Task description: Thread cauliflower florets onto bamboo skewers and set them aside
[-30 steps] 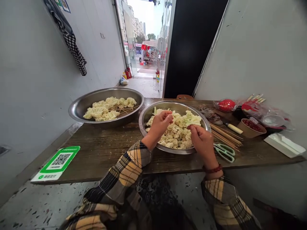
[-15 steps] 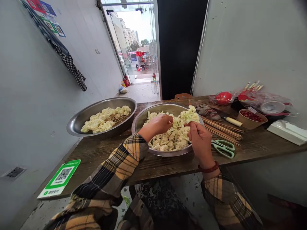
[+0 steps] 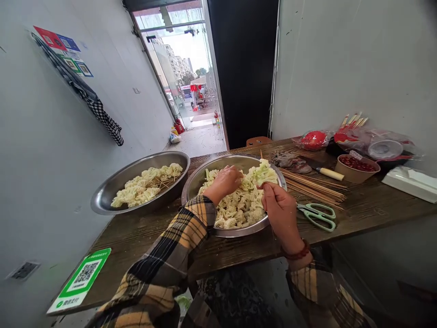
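Note:
A wide steel bowl full of cauliflower florets stands before me on the wooden table. My left hand is inside it among the florets, its fingers curled downward; the fingertips and whatever they hold are hidden. Over the bowl's right side, my right hand is closed, thumb against forefinger, on a cauliflower skewer. Pale green florets sit toward its upper end, and the thin stick's tip pokes out above them.
At left, another steel basin holds skewered cauliflower. Bamboo skewers, green-handled scissors, a wooden-handled knife and a tub of red pieces lie right. A QR-code sign is at the table's left edge.
The camera view has shifted, so the table and bowls appear lower. My left hand sits slightly deeper among the florets. The right hand still grips the cauliflower skewer.

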### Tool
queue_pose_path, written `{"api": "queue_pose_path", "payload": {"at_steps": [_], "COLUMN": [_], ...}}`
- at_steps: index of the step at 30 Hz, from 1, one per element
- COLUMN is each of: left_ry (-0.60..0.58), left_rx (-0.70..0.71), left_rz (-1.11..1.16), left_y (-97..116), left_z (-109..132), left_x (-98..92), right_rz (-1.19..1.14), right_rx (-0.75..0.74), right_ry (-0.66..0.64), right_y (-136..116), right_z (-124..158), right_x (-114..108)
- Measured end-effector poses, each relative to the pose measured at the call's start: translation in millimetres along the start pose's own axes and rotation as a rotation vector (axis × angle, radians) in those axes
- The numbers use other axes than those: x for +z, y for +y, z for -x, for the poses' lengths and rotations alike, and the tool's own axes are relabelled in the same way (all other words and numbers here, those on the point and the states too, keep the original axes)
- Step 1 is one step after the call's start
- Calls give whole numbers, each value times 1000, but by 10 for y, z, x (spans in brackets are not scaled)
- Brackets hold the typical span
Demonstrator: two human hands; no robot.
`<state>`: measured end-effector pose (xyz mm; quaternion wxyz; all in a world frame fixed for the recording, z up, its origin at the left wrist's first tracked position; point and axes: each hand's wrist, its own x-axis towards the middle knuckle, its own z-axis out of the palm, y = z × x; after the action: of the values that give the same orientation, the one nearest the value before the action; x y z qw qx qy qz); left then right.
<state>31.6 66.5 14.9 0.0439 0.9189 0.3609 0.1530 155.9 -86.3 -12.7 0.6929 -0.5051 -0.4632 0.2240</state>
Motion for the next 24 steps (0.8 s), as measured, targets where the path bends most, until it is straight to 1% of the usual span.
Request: {"api": "queue_pose_path", "payload": {"at_steps": [2,4,5,7,10,11,13,16,20,24], "left_ry": [22,76,104,153,186,187,185,203,204,209], "left_rx": [-26,-99,-143,-214,-254,-257,-263,-248,-174,-117], "left_rz": [42,192,321,664,1191,1321,1499,1647,1732,1780], "left_y": [23,25,21,19,55,76,121,165,180,186], "left_z": [7,23,37,78,147,165,190,212,239,263], "left_x": [-24,-71,-105,-185,-305,-337,-384,-425,-463,-489], "right_rz": [3,-2,-7,-16,-19,-13,14,112,252,307], "right_rx": [3,11,16,25,32,34,33,-12,-142,-184], "right_ry": [1,-15,-22,-30,-35,-42,-70,-156,-270,-285], "right_y": [-4,-11,-12,-9,11,18,23,-7,-74,-79], "right_z": [1,1,2,3,-1,-5,-20,-44,-55,-49], "right_x": [1,3,3,6,10,11,12,15,29,47]}}
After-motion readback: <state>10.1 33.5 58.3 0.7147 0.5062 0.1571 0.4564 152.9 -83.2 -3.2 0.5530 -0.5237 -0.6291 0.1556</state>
